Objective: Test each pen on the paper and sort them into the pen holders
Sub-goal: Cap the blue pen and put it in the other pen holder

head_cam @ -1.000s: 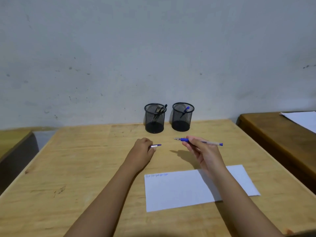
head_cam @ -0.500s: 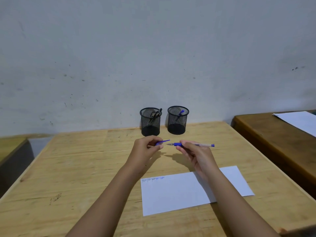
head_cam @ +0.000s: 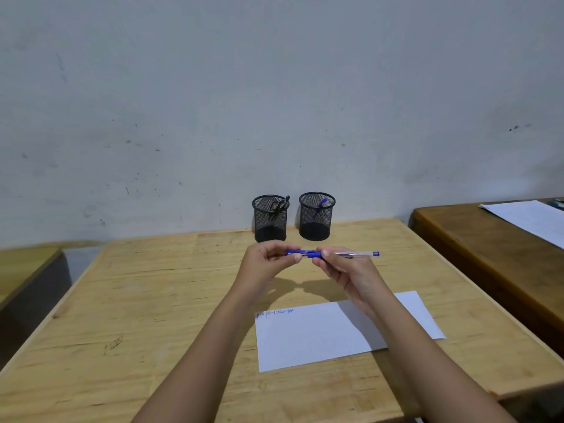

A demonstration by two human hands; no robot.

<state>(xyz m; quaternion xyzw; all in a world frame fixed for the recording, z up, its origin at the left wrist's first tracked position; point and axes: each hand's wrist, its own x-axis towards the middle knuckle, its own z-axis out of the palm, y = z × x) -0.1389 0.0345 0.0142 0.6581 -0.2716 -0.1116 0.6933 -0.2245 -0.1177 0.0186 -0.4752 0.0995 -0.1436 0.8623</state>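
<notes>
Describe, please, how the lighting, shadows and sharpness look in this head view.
Head view: soft, even light, no glare; head view: the left hand and right hand throw a soft shadow on the table beneath them; head view: the pen they hold looks sharp; head view: wide-angle stretch toward the edges.

Pen (head_cam: 354,254): mid-barrel is covered by fingers of the right hand (head_cam: 345,270), the blue cap end partly by the left hand (head_cam: 268,264) — whether the cap is fully seated cannot be judged. Paper (head_cam: 305,340): 1 stretch lies under the right forearm (head_cam: 399,328); blue scribbles (head_cam: 275,312) too small to read. Left pen holder (head_cam: 270,219): dark contents indistinct. Side sheet (head_cam: 531,219) — cut by the frame edge.
</notes>
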